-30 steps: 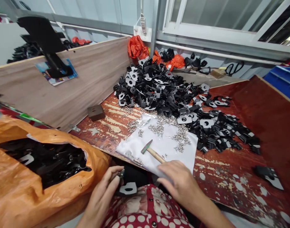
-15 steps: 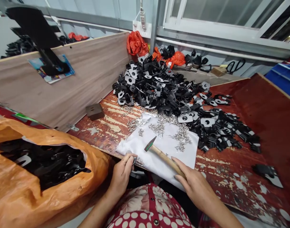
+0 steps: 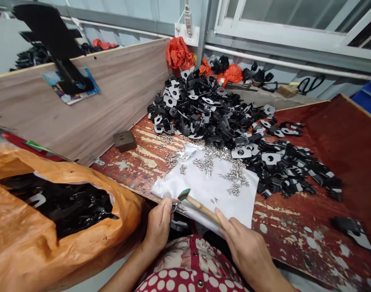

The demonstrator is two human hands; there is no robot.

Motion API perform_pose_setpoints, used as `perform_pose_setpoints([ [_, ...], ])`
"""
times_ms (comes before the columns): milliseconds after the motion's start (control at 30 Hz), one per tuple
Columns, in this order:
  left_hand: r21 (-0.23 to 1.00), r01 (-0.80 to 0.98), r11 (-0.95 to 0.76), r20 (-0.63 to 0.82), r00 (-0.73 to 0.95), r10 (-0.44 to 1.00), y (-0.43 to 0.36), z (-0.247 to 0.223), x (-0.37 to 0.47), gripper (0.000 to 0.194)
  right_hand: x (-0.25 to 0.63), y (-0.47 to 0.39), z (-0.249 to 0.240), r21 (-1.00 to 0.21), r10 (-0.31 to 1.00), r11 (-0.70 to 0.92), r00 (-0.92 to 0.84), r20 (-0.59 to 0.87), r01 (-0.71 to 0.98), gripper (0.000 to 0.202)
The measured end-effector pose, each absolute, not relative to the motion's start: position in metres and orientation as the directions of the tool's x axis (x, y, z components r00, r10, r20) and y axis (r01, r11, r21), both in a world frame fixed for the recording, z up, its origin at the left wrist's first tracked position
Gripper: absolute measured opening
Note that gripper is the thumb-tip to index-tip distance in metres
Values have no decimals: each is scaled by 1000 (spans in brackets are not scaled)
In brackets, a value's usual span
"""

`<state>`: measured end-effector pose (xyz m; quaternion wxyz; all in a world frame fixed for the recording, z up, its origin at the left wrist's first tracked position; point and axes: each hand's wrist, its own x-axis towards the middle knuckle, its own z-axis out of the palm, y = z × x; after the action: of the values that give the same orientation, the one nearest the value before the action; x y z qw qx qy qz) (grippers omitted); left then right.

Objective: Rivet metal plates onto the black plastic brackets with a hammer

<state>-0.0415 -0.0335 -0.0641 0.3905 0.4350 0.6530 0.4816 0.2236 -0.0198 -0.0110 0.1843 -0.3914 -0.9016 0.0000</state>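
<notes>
My right hand is closed round the wooden handle of a hammer. The green-and-dark hammer head is just above and right of my left fingertips. At the near edge of the bench, my left hand pinches a small dark part, mostly hidden by the fingers. Beneath the hammer a white cloth lies over the bench edge. Many small silvery pins are scattered on it, and a few lie apart nearer my right hand.
Black plastic parts with whitish plates are heaped across the back. An orange sack of black pieces stands at the left. A brown block rests on the red bench, near the wooden side panel. One black piece lies at the right.
The hammer head has come down and left, close to the part in my left hand. My right hand has moved slightly left and lower. The view has shifted a little.
</notes>
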Motion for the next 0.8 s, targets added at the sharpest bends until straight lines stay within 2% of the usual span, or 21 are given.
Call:
perform_pose_setpoints([
  [100, 970, 189, 153, -86, -320, 943, -34, -65, -42, 37, 226, -21, -11, -147, 703, 688, -603, 377, 710, 54],
  [267, 969, 196, 149, -80, -325, 942, -35, -66, -42, 38, 222, -20, -14, -96, 689, 706, -650, 321, 701, 45],
  [367, 967, 197, 163, -90, -332, 939, -36, -65, -42, 38, 224, -22, -16, -100, 695, 699, -639, 329, 709, 47],
  [433, 966, 195, 172, -98, -339, 936, -37, -64, -43, 39, 225, -24, -14, -133, 703, 700, -645, 299, 701, 48],
  [600, 965, 162, 204, -143, -327, 934, -37, -63, -47, 41, 216, -22, -5, -328, 780, 608, -621, 77, 723, 50],
  [700, 960, 169, 223, -152, -353, 923, -37, -62, -49, 44, 203, -10, -11, -203, 814, 577, -578, 62, 791, 49],
  [800, 927, 329, 177, -62, -332, 941, -48, -55, -54, 40, 192, 4, -25, -51, 843, 536, -531, 85, 842, 48],
])
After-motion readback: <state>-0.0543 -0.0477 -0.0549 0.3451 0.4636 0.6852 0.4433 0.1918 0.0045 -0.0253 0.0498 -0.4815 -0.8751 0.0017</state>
